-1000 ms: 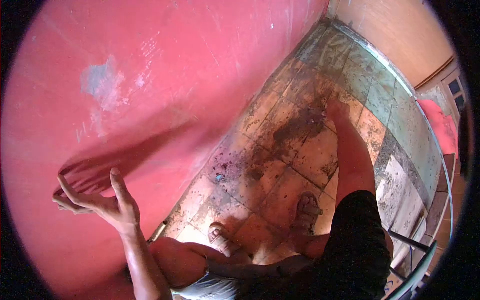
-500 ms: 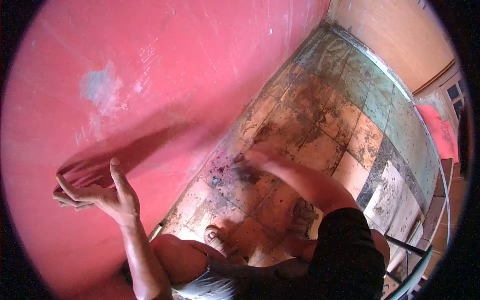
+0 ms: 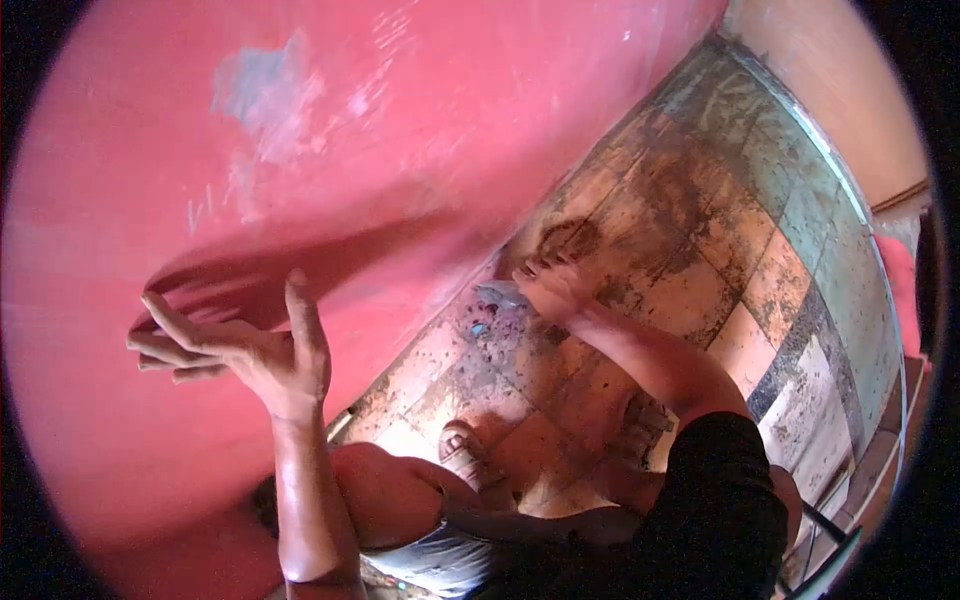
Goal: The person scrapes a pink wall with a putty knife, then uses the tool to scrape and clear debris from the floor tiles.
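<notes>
My left hand [image 3: 245,350] is raised beside the pink wall [image 3: 420,130], its fingers spread and nothing in them. Its shadow falls on the wall behind it. My right hand [image 3: 553,292] reaches down over the tiled floor [image 3: 560,390], palm side not visible. A greyish piece [image 3: 500,293] shows right at its fingertips; whether the fingers grip it is hard to make out. Just below lies a dark heap of debris [image 3: 505,325] with a small blue bit [image 3: 478,329] in it.
Dirt stains the floor tiles. A sandalled foot [image 3: 460,445] stands near the wall's base. At the right are a pale hose [image 3: 893,340], a red cloth [image 3: 897,285] and, lower down, a chair-like frame [image 3: 835,560]. An orange-tan wall [image 3: 830,80] closes the far side.
The view has shifted, so the wall and floor sit differently. My right hand, blurred before, now shows clearly near the debris, with the greyish piece visible by it. My left hand remains raised and spread.
</notes>
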The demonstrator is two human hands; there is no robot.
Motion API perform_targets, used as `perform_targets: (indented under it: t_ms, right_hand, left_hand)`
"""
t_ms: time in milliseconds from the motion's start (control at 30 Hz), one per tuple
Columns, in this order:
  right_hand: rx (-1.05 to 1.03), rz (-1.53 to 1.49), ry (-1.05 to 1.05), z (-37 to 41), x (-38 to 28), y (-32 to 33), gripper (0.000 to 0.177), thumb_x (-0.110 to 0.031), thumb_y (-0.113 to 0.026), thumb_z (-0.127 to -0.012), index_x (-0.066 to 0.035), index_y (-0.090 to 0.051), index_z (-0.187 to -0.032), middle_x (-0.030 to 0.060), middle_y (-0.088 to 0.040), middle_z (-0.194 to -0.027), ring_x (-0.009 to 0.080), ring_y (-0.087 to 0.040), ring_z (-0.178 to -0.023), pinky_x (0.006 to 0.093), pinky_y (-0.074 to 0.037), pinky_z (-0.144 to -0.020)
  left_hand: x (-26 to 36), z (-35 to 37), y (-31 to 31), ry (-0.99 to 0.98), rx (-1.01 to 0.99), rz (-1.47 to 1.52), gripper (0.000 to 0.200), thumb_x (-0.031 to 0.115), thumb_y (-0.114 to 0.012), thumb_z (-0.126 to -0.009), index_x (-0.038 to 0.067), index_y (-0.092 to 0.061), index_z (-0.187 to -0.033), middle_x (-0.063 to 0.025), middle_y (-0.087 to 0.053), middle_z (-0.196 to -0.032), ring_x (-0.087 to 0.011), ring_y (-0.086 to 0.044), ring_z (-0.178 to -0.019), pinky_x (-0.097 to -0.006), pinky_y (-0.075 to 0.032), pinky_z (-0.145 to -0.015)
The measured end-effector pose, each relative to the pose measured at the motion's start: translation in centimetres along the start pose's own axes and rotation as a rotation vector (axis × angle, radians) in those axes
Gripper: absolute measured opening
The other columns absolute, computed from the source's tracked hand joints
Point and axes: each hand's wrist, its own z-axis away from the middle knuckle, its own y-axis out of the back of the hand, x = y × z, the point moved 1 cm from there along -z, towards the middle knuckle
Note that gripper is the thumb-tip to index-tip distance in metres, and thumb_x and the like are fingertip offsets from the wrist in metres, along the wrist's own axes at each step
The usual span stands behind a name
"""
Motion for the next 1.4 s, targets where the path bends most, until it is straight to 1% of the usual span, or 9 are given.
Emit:
perform_targets:
  t_ms: [100, 200, 400, 500, 700, 800, 967, 1200, 1400]
  right_hand:
    - [-0.310, -0.115, -0.026, 0.8, -0.1, 4.6, 0.031, -0.024, -0.065, -0.090, -0.013, -0.072, -0.118, 0.0122, -0.070, -0.115, 0.0337, -0.070, -0.110, 0.0459, -0.054, -0.100]
    - [-0.131, -0.065, 0.275, 2.4, 1.2, 2.7, 0.036, -0.018, -0.064, -0.092, -0.011, -0.066, -0.128, 0.0136, -0.065, -0.125, 0.0353, -0.068, -0.113, 0.0486, -0.055, -0.100]
    - [-0.261, 0.077, 0.150, 4.9, 1.7, 0.6, 0.035, -0.025, -0.068, -0.094, -0.017, -0.065, -0.128, 0.0040, -0.063, -0.121, 0.0309, -0.072, -0.096, 0.0498, -0.058, -0.076]
    - [0.058, -0.059, 0.247, 5.0, 2.2, 1.3, 0.034, -0.025, -0.069, -0.092, -0.016, -0.066, -0.125, 0.0059, -0.064, -0.122, 0.0314, -0.073, -0.095, 0.0501, -0.058, -0.075]
    - [-0.393, -0.042, 0.113, 4.9, 4.1, -1.3, 0.030, -0.028, -0.067, -0.096, -0.013, -0.063, -0.122, 0.0125, -0.068, -0.115, 0.0389, -0.073, -0.084, 0.0534, -0.058, -0.073]
    - [-0.613, -0.265, -0.405, 0.0, 3.6, 4.5, 0.032, -0.031, -0.061, -0.104, -0.011, -0.062, -0.129, 0.0174, -0.072, -0.118, 0.0423, -0.073, -0.095, 0.0558, -0.058, -0.079]
    - [-0.405, -0.186, -0.526, -3.2, 8.3, 6.3, 0.039, -0.029, -0.054, -0.108, -0.010, -0.059, -0.141, 0.0211, -0.076, -0.115, 0.0432, -0.073, -0.100, 0.0555, -0.058, -0.085]
    - [-0.616, 0.335, -0.540, -4.6, 16.0, 6.4, 0.029, -0.029, -0.061, -0.105, -0.006, -0.076, -0.113, 0.0131, -0.079, -0.099, 0.0326, -0.077, -0.093, 0.0443, -0.059, -0.081]
    - [-0.607, -0.124, -0.543, -6.2, 10.1, 5.2, 0.032, -0.035, -0.061, -0.104, -0.008, -0.076, -0.106, 0.0123, -0.078, -0.095, 0.0289, -0.077, -0.093, 0.0434, -0.059, -0.080]
  left_hand:
    - [0.2, 0.1, -0.3, 0.005, -0.029, 0.002, 0.132, 0.059, -0.085, -0.082, 0.008, 0.000, -0.169, -0.0350, 0.021, -0.168, -0.0603, 0.024, -0.153, -0.0817, 0.012, -0.113]
    - [0.2, 0.2, -0.2, 0.003, -0.030, -0.028, 0.131, 0.057, -0.085, -0.082, 0.008, 0.000, -0.169, -0.0349, 0.020, -0.168, -0.0611, 0.024, -0.153, -0.0821, 0.012, -0.112]
    - [0.3, 0.2, -0.4, -0.032, -0.026, -0.033, 0.131, 0.057, -0.085, -0.082, 0.009, -0.001, -0.170, -0.0353, 0.021, -0.168, -0.0632, 0.025, -0.151, -0.0837, 0.011, -0.111]
    - [0.1, -0.1, -0.6, -0.021, -0.034, -0.022, 0.132, 0.056, -0.086, -0.081, 0.009, 0.000, -0.170, -0.0357, 0.022, -0.168, -0.0635, 0.025, -0.151, -0.0837, 0.012, -0.111]
    - [0.3, 0.2, -0.3, -0.006, -0.040, -0.020, 0.132, 0.057, -0.086, -0.081, 0.010, -0.001, -0.170, -0.0359, 0.021, -0.168, -0.0647, 0.025, -0.150, -0.0839, 0.011, -0.111]
    - [0.5, 0.2, -0.4, -0.006, -0.033, -0.021, 0.132, 0.059, -0.084, -0.081, 0.009, -0.001, -0.170, -0.0350, 0.019, -0.169, -0.0656, 0.024, -0.150, -0.0843, 0.011, -0.111]
    - [0.3, 0.2, -0.7, -0.032, -0.005, -0.033, 0.131, 0.063, -0.083, -0.082, 0.008, -0.002, -0.169, -0.0348, 0.018, -0.169, -0.0660, 0.022, -0.150, -0.0847, 0.011, -0.110]
    - [0.3, 0.1, -0.6, -0.051, -0.011, -0.028, 0.128, 0.062, -0.082, -0.084, 0.007, -0.004, -0.169, -0.0368, 0.019, -0.168, -0.0659, 0.021, -0.151, -0.0854, 0.009, -0.110]
    - [0.4, 0.1, -1.0, -0.044, 0.006, -0.030, 0.129, 0.063, -0.082, -0.083, 0.008, -0.003, -0.170, -0.0384, 0.019, -0.167, -0.0655, 0.021, -0.151, -0.0854, 0.010, -0.110]
